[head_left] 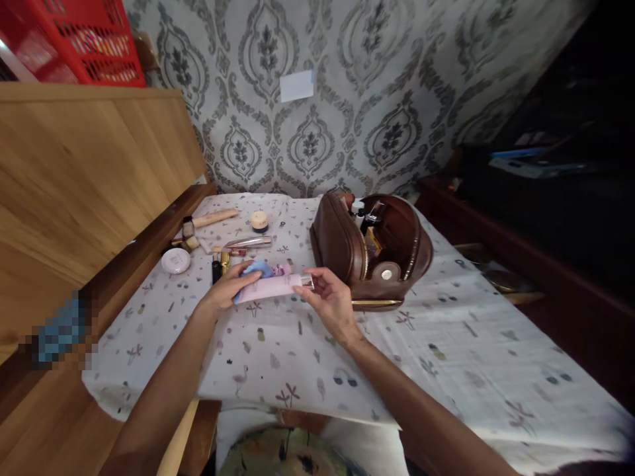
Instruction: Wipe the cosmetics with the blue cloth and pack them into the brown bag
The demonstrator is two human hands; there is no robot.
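A pale pink tube [272, 287] is held level over the table between both hands. My left hand [229, 286] grips its flat end together with a blue cloth [255, 269]. At the cap end, my right hand [330, 301] pinches the tube with its fingertips. Just right of the hands stands an open brown leather cosmetics bag [342, 248] with bottles and small items inside.
A white patterned cloth [446, 344] covers the table. Cosmetics lie at the far left: a round white compact [175, 261], a small jar [259, 220], a beige tube [215, 217], slim pencils [248, 242]. A wooden board [84, 178] stands left, dark furniture right.
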